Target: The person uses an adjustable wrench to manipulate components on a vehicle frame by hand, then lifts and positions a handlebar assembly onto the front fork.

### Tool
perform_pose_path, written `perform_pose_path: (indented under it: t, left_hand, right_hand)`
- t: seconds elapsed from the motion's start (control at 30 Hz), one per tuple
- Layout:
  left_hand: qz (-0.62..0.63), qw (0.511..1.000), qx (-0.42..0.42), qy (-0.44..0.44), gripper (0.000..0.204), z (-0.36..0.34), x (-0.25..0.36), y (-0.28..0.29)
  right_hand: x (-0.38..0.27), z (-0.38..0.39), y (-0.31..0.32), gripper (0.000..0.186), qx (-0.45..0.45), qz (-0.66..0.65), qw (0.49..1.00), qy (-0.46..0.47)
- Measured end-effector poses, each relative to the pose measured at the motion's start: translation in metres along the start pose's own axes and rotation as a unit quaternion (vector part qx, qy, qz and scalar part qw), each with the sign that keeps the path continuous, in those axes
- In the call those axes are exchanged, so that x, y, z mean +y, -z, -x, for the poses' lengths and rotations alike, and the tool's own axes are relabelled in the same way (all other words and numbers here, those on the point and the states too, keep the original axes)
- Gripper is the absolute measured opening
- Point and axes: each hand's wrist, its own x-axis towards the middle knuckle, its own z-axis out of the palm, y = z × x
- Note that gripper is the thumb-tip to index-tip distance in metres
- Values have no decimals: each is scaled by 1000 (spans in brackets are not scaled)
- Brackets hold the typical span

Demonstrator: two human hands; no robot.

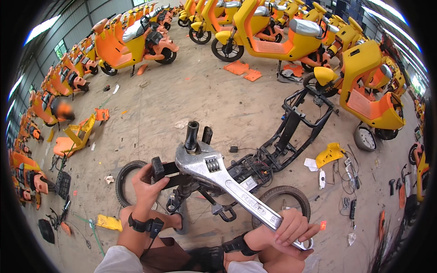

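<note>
Right grip (292, 231): wrench (243, 193), head at tube (192, 134) | left grip (146, 186): black block (158, 168)

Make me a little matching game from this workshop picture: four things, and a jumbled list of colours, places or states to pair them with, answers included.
1. Adjustable wrench
2. Left hand
3. Scooter frame
4. Parked scooters

A. Black, without body panels
B. Yellow and orange, in rows
C. Silver, held in the right hand
D. Gripping a black bracket

Pairs: 1-C, 2-D, 3-A, 4-B
</note>
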Motion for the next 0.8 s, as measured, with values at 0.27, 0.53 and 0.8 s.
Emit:
perform_pose_path:
  t: [0.27, 0.53, 0.8]
  left_hand:
    - [-42, 999, 11, 2, 56, -1, 1, 0]
    - [-77, 997, 6, -14, 54, 1, 13, 3]
    - [58, 998, -35, 2, 44, 5, 23, -4]
  right_hand:
    - [-6, 55, -70, 45, -188, 146, 971, 0]
    - [31, 99, -159, 26, -522, 282, 798, -108]
    - [116, 171, -203, 15, -483, 419, 768, -35]
